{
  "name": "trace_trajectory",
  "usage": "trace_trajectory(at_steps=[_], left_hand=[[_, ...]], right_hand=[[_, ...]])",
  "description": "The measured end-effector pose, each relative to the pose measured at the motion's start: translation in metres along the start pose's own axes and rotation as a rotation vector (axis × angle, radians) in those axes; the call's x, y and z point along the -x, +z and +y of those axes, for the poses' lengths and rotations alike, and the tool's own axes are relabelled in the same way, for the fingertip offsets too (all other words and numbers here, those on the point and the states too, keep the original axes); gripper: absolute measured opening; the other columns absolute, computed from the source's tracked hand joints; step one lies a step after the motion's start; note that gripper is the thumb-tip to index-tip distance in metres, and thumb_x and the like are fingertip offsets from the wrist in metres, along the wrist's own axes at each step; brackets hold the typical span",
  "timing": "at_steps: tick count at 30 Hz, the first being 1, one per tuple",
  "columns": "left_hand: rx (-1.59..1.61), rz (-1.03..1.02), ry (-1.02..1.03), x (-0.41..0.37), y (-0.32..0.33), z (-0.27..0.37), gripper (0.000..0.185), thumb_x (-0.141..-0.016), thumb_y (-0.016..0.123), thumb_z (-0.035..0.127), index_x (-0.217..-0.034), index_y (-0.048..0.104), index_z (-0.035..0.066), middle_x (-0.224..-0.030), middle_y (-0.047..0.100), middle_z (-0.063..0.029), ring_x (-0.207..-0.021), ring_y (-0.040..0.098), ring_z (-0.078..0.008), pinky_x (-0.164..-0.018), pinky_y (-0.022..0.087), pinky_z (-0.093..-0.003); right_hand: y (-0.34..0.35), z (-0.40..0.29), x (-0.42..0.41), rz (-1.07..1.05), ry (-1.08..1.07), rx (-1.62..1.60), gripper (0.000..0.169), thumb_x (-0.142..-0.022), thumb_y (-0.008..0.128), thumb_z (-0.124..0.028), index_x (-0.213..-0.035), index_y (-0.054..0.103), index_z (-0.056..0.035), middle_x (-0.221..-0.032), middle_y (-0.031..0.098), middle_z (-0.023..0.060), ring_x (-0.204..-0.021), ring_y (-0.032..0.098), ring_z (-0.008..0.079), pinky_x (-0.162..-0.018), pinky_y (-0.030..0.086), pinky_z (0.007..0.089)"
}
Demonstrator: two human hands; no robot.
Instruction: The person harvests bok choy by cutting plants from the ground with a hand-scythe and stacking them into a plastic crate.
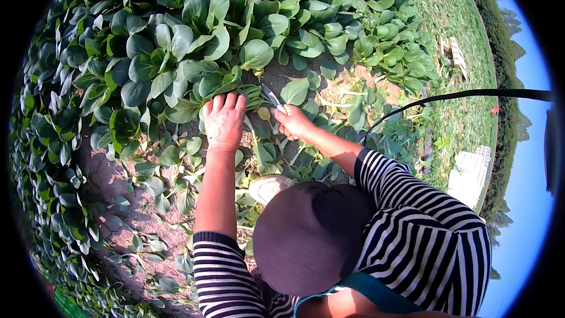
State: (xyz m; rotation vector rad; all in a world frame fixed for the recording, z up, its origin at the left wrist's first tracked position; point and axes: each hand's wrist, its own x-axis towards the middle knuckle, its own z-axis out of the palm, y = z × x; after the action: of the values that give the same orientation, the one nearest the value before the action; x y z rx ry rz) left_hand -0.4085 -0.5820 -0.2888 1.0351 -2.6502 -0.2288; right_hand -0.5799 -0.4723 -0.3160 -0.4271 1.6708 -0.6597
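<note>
My left hand point(224, 119) grips a bok choy plant point(253, 97) at its leafy part. The plant is tipped on its side, with pale green stalks pointing right, and the fingertips are partly hidden in its leaves. Close by on the right, my right hand point(293, 121) is closed around the handle of a small knife point(270, 96). The blade points up and left, its tip near the stalks. I cannot tell whether the blade touches them. A yellowed leaf point(264, 113) lies between the two hands.
Dense standing bok choy point(176, 44) fills the far and left sides. Cut leaves point(170, 154) litter the soil point(110, 176). My shoe point(267, 187) and dark-clad knee point(309, 238) are below the hands. A black cord point(441, 95) arcs at right, above a white crate point(470, 174) on grass.
</note>
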Motion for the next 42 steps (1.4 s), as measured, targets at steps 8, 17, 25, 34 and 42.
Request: trace_trajectory(at_steps=[8,17,25,34,42], left_hand=[[-0.011,0.006,-0.012,0.0,0.001,0.002,0.024,-0.072,0.053,0.015,-0.096,0.056,0.017,-0.1,0.056,0.001,-0.095,0.05,-0.0197,-0.082,0.038,-0.0358],[0.0,0.034,0.013,-0.001,-0.001,0.0,0.023,-0.072,0.054,0.015,-0.096,0.056,0.016,-0.102,0.056,0.0008,-0.096,0.05,-0.02,-0.083,0.038,-0.036],[-0.022,0.031,-0.043,0.0,-0.001,0.0,0.025,-0.073,0.054,0.014,-0.098,0.057,0.016,-0.101,0.056,0.0002,-0.096,0.05,-0.0207,-0.082,0.038,-0.0363],[0.205,0.045,-0.158,0.002,-0.024,-0.004,0.033,-0.067,0.063,0.009,-0.099,0.06,0.017,-0.092,0.062,-0.0004,-0.091,0.054,-0.0217,-0.083,0.037,-0.0358],[0.664,-0.019,-0.334,0.017,-0.052,0.019,0.033,-0.066,0.072,0.01,-0.096,0.062,0.017,-0.091,0.064,-0.0018,-0.089,0.056,-0.0222,-0.081,0.037,-0.0351]], right_hand=[[0.003,0.0,0.002,0.014,0.036,-0.01,0.028,-0.092,0.047,-0.032,-0.087,0.041,-0.0052,-0.057,0.048,0.0057,-0.035,0.037,0.0087,-0.03,0.031,0.0254],[0.006,0.006,0.016,0.038,0.01,0.01,0.023,-0.091,0.046,-0.027,-0.09,0.043,-0.0043,-0.055,0.046,0.0053,-0.035,0.038,0.0118,-0.03,0.031,0.027],[0.011,0.023,0.023,0.012,0.056,-0.003,0.025,-0.091,0.048,-0.03,-0.087,0.043,-0.0054,-0.054,0.045,0.0039,-0.035,0.037,0.0097,-0.031,0.031,0.0258],[0.003,0.033,0.055,0.006,0.009,-0.083,0.027,-0.089,0.056,-0.029,-0.088,0.044,-0.0054,-0.056,0.047,0.0027,-0.034,0.038,0.0085,-0.03,0.031,0.0251],[0.005,-0.037,0.042,0.063,-0.329,-0.577,0.051,-0.082,0.064,-0.041,-0.113,0.045,-0.0053,-0.081,0.044,0.0026,-0.041,0.041,0.0079,-0.034,0.035,0.0221]])
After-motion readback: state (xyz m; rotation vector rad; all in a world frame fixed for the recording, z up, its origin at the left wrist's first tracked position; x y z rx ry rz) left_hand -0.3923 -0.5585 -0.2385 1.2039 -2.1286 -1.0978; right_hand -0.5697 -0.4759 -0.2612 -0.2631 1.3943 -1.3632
